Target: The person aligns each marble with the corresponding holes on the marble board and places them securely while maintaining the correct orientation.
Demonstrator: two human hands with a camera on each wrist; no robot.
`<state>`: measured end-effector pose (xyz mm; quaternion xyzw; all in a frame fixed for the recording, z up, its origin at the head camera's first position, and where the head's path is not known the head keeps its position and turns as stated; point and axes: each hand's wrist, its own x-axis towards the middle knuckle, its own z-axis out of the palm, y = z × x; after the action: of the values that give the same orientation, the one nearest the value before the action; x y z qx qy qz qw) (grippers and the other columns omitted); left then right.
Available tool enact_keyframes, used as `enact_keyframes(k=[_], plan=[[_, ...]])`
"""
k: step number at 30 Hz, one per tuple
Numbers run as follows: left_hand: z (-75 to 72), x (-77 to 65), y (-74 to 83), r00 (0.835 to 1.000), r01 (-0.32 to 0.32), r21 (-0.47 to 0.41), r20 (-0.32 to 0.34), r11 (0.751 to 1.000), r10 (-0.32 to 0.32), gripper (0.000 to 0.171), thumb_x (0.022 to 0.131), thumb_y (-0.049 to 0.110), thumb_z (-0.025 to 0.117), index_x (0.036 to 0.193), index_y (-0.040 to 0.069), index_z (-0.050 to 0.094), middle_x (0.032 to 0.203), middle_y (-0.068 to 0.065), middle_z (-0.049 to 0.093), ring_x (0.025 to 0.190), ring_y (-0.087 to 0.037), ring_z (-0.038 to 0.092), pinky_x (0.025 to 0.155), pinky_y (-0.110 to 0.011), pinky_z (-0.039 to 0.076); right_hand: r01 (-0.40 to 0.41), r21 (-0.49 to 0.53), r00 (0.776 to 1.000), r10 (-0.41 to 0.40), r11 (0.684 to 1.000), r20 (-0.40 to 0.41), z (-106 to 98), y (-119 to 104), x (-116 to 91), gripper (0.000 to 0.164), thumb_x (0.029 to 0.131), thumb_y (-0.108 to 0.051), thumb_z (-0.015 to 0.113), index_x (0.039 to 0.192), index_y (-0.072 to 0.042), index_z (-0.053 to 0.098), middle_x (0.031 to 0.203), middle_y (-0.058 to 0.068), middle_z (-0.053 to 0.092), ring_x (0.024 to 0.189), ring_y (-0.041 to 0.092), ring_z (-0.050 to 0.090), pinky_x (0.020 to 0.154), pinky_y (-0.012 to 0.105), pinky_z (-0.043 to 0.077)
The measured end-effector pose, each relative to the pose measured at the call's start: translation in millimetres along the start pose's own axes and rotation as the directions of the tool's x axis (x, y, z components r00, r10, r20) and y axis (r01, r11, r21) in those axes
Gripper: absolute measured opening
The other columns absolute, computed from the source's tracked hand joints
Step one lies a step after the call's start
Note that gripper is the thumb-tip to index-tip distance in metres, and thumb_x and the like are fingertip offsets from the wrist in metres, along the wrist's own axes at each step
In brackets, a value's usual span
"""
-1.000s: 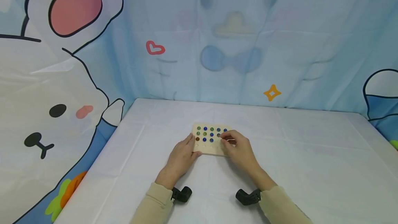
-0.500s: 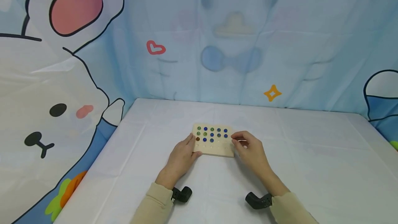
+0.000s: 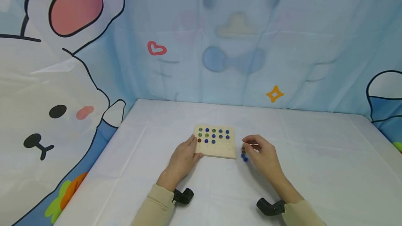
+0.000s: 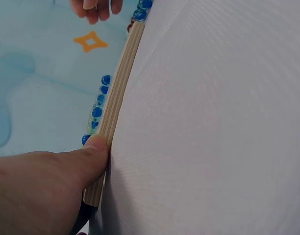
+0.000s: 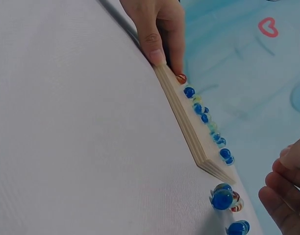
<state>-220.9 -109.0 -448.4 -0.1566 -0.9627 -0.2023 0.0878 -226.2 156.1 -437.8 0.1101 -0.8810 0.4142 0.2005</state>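
A pale wooden board [image 3: 223, 151] with rows of shallow hollows lies on the table, several green, blue and amber glass marbles [image 3: 214, 136] set in its back rows. The left hand [image 3: 183, 156] grips its left front corner, thumb on the front edge [image 4: 96, 143] and fingers along the left side. Off the board's right edge is a short line of loose marbles [image 3: 243, 156], blue and reddish brown. Beside them hovers the right hand [image 3: 260, 151], thumb and fingers bent loosely; in the right wrist view its fingertips [image 5: 270, 193] stand apart from the loose marbles, holding none.
A white cloth covers the table [image 3: 314, 156]. Behind it hangs a light blue curtain [image 3: 188, 79] with cartoon prints, and a printed white bear fills the left side. Each wrist carries a black camera mount [image 3: 270, 207].
The right hand has moved from over the board's second row to the right, beside the loose marbles, which now show. That row's right-end marble is uncovered. The left hand and board have stayed put.
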Motion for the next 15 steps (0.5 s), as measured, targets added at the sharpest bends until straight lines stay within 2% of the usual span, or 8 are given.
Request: enact_keyframes(k=[7,15], plan=[[-0.1,-1.2,0.0,1.0,-0.004,0.009,-0.006,1.0,0.005,0.064,0.097,0.032,0.064,0.144,-0.007,0.044,0.152,-0.022,0.043,0.132,-0.035,0.053,0.109,-0.042,0.048,-0.001,-0.029,1.0,0.001,1.0,-0.019,-8,6,-6,0.012,0.094,-0.001,0.064,0.105,-0.006,0.068,0.104,0.007,0.071,0.097,0.021,0.067,0.081,-0.001,0.045],[0.5,-1.6,-0.8,1.0,-0.012,0.016,-0.016,1.0,0.012,0.064,0.097,0.032,0.064,0.144,-0.006,0.044,0.152,-0.022,0.044,0.131,-0.036,0.054,0.108,-0.042,0.048,0.021,-0.037,0.999,-0.023,0.999,-0.047,-13,14,-9,0.012,0.093,-0.001,0.066,0.104,-0.004,0.069,0.101,0.008,0.072,0.093,0.022,0.067,0.079,0.001,0.048]])
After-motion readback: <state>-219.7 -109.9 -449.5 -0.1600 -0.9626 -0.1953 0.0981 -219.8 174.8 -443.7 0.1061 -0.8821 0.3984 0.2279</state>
